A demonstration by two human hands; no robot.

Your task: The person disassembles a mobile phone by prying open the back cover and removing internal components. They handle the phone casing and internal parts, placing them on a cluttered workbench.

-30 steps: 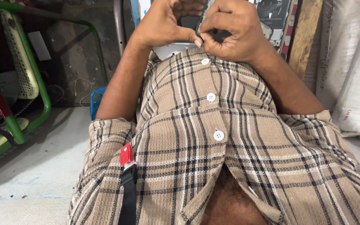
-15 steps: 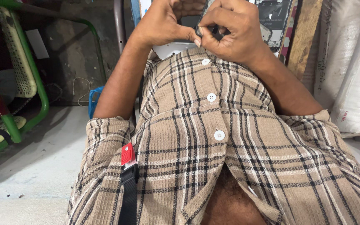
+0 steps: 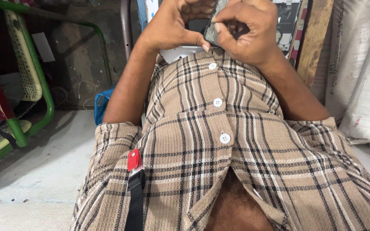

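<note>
A: Entry, near field first. What sits at the bottom of the frame?

B: My plaid shirt [image 3: 236,171], open at the bottom edge, three white buttons above that fastened. A red clip on a black strap [image 3: 134,188] hangs at lower left.

A: And the hands?

B: Both at top centre, past the collar. My left hand [image 3: 172,25] is curled around a small dark flat device [image 3: 213,30], thumb along its lower edge. My right hand [image 3: 247,36] is closed, fingertips pinched tight on the device's edge. Whether anything has come loose I cannot tell; the hands cover most of it.

A: Progress, then?

B: Judged midway: device in grip, being worked, nothing set aside in view.

A: Far field?

B: Green-framed chair [image 3: 31,85] at upper left, white sacks [image 3: 360,77] at right.
</note>
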